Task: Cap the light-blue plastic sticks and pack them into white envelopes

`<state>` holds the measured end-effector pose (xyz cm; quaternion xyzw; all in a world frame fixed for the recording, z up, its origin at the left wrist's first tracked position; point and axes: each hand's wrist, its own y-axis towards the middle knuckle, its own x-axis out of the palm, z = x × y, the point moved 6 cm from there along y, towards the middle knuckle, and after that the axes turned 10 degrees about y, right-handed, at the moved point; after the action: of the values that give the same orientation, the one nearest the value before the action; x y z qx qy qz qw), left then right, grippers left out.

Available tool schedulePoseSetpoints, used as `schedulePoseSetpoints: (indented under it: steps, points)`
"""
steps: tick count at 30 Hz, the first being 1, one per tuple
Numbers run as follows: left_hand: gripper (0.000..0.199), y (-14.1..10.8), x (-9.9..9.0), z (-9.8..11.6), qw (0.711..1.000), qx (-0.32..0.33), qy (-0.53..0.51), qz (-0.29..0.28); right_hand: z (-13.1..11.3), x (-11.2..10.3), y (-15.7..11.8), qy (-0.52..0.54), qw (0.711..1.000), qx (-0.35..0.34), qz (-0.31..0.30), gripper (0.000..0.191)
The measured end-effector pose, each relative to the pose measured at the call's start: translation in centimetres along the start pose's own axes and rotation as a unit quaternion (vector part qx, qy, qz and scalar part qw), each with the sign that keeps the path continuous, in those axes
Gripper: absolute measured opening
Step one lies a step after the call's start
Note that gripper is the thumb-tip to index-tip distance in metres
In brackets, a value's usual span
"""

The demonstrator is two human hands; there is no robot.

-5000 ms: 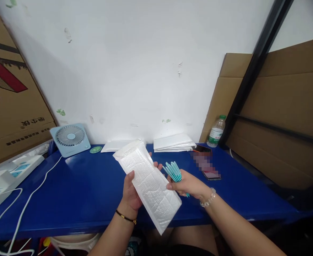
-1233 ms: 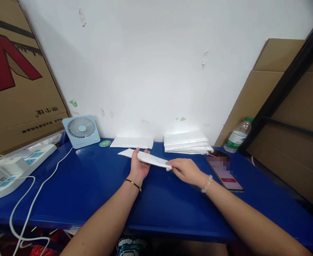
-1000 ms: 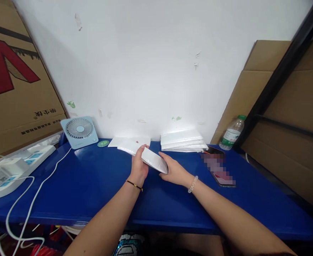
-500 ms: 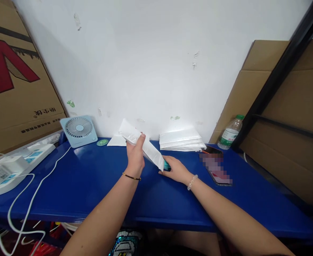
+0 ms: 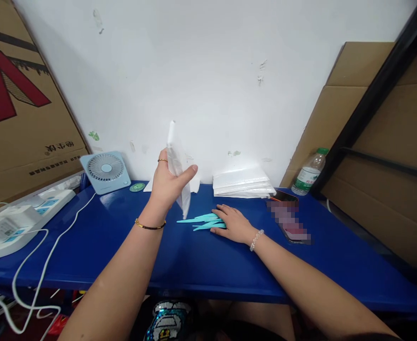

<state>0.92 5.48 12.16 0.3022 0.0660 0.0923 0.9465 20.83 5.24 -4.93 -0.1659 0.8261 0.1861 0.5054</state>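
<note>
My left hand (image 5: 171,182), raised above the blue table, grips a crumpled, translucent white plastic bag (image 5: 177,158). Its thumb sticks out to the right and the bag's lower corner hangs close to the tabletop. Low over the table, my right hand (image 5: 235,223) is closed around the right ends of several turquoise pointed plastic sticks (image 5: 203,219). Their thin tips fan out leftward below the bag, apart from my left hand. My right palm and fingers hide the other ends.
A stack of white bags (image 5: 242,183) lies against the wall, with more white sheets (image 5: 194,184) behind my left hand. Phones (image 5: 284,195) and a bottle (image 5: 309,173) stand right. A fan (image 5: 106,171), power strip (image 5: 48,206) and white cables (image 5: 52,246) occupy the left.
The turquoise sticks, mostly covered by the bag before, now show outside it on the table. My left hand has lifted the bag up and left, while my right hand stays nearly in place.
</note>
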Motion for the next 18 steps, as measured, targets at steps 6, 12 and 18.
schedulePoseSetpoints:
  steps: [6, 12, 18]
  points:
    - [0.077, 0.2, 0.1, -6.4, 0.909, -0.008, 0.399, -0.118, -0.7, 0.1, -0.6, 0.021, 0.999, -0.014, -0.027, 0.076]
    - [0.108, -2.0, -0.6, -15.2, 0.729, -0.075, 0.593, -0.334, 2.7, -4.5, -0.6, 0.109, 0.989, -0.017, 0.099, 0.039]
    - [0.05, -3.2, 3.7, -13.8, 0.809, 0.012, 0.447, -0.381, 7.0, -5.6, -0.5, 0.15, 0.982, 0.044, 0.107, 0.021]
